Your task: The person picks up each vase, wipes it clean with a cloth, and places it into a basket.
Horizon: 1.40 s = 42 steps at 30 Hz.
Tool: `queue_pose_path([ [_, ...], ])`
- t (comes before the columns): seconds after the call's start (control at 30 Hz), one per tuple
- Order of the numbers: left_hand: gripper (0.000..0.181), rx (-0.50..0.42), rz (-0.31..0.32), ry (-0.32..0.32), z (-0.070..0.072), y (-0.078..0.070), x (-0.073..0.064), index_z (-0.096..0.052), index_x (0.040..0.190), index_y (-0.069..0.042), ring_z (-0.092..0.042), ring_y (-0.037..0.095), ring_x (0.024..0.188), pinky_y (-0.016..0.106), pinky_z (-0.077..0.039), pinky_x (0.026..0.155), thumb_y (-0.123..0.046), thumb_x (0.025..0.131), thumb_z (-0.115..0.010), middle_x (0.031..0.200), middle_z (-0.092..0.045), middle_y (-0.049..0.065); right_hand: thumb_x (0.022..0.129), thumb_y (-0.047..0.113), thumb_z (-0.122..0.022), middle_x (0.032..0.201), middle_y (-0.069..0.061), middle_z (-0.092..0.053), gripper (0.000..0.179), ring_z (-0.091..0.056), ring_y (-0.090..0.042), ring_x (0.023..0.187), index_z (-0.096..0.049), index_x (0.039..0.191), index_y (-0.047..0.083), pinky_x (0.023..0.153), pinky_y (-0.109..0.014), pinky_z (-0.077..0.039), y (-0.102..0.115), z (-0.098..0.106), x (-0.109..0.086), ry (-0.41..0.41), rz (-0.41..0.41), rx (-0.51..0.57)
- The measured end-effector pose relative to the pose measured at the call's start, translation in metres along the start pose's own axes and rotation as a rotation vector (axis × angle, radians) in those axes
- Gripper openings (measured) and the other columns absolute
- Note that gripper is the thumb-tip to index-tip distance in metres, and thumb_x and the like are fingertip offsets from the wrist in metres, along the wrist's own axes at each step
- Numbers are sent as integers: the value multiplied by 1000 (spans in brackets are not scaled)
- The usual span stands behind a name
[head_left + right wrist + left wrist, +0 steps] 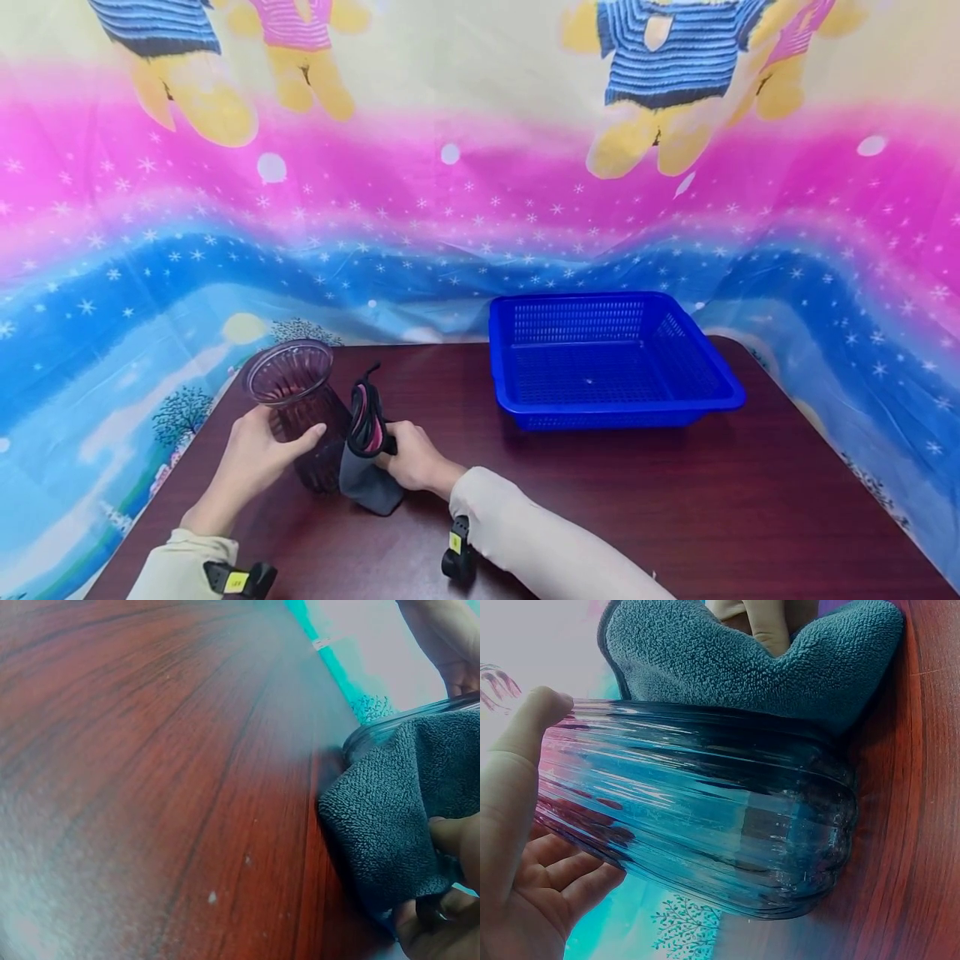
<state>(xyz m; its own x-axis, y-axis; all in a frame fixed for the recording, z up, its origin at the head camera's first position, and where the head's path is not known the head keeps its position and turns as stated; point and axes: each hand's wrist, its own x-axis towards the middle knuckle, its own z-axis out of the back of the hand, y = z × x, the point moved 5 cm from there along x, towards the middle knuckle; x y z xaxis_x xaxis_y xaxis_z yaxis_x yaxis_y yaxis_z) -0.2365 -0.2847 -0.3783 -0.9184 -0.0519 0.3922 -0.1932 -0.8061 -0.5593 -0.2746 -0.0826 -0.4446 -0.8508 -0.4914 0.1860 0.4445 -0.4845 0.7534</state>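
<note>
A purple-tinted ribbed glass vase (321, 412) with a flared rim stands near the left side of the table, tilted a little. My left hand (258, 450) grips it below the rim, thumb on the near side and fingers round the far side. Against the vase's right side lies a folded grey towel (371, 485) with dark edging and a pink part at the top. My right hand (412, 457) pinches this towel; in the right wrist view the fingers (457, 840) press into its folds. The left wrist view shows the vase's clear body (705, 802) beside the fuzzy cloth.
A blue plastic basket (600, 419) with slotted walls sits at the back right of the dark red wooden table (600, 500). Behind the table hangs a printed cloth backdrop (450, 200) with bears and snowflakes.
</note>
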Motion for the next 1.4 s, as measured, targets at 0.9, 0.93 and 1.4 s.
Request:
queue_pose_path([
  [0.9, 54, -11, 22, 30, -2, 1, -3, -62, 120, 4, -72, 42, 100, 52, -55, 83, -35, 86, -78, 108, -74, 28, 88, 9, -71, 96, 2, -74, 12, -58, 0, 89, -74, 100, 12, 83, -16, -48, -3, -1, -3, -4, -11, 52],
  [0.93, 55, -16, 19, 30, -2, 1, -4, -61, 122, 4, -72, 42, 101, 54, -55, 84, -35, 87, -77, 109, -73, 29, 88, 9, -71, 96, 2, -74, 12, -58, 0, 89, -74, 100, 12, 83, -16, -48, -4, -1, -2, 0, -11, 51],
  [1.4, 79, -74, -36, -38, -6, -4, -9, -31, 149, -5, -58, 55, 119, 67, -45, 95, -30, 88, -75, 132, -59, 35, 89, 12, -74, 100, 1, -77, 12, -64, -2, 94, -75, 100, 12, 84, -17, -49, -10, -2, 0, 27, -16, -8],
])
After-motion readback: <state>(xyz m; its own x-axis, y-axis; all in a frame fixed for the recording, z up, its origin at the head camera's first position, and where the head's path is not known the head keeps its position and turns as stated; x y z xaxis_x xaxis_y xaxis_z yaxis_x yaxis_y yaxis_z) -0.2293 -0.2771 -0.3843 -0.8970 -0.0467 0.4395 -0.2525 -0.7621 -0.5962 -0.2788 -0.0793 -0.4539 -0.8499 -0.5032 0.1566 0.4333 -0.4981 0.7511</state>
